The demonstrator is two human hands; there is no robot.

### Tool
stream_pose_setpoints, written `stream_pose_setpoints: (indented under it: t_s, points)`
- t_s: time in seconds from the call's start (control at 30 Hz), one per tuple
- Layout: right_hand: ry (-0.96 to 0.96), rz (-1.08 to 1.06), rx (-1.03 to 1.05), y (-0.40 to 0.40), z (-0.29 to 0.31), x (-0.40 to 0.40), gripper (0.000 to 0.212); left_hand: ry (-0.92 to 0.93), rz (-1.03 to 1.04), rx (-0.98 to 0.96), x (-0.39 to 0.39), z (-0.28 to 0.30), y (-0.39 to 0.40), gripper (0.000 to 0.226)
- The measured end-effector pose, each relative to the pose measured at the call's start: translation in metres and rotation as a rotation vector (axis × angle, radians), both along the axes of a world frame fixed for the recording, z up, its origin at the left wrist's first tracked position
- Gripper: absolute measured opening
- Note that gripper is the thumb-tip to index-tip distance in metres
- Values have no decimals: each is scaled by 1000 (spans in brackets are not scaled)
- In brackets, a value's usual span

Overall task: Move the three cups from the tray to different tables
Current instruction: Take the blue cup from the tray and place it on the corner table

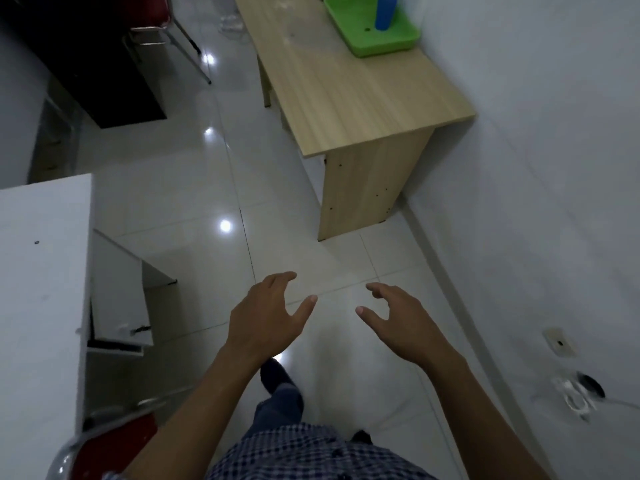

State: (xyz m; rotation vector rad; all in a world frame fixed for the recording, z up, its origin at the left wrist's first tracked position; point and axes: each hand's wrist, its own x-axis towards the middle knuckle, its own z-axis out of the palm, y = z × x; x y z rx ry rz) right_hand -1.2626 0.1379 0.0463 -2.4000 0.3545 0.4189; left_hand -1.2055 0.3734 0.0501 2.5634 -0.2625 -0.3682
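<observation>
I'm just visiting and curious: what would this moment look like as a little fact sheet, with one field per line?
Setting: tiled floor between tables, beside a white wall
Left hand: open, holding nothing, out over the floor
Right hand: open, holding nothing
Wooden table: ahead, against the wall
Green tray: on the far end of the wooden table
Blue cup: upright in the tray, top cut off by the frame
Other cups: none in view
White table: at the left
Person: standing some way short of the wooden table

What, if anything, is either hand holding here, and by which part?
Nothing. The left hand and right hand are both empty, fingers spread, out over the floor. The blue cup stands on the green tray on the wooden table.
</observation>
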Motion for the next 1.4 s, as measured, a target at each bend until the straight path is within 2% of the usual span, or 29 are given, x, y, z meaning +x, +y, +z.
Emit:
stream_pose_setpoints:
  t_s: [0.3,0.63,1.0,1.4]
  points:
    - [-43,49,-33,66,10,147,64,-38,23,6,133,7,65,64]
    - [-63,123,-3,107,-2,297,64,-59,43,22,269,4,94,65]
    - [-78,129,62,87,5,487,67,-70,37,80,454,27,82,66]
    - [-85,-80,7,57,11,616,72,-42,-124,15,617,23,58,69]
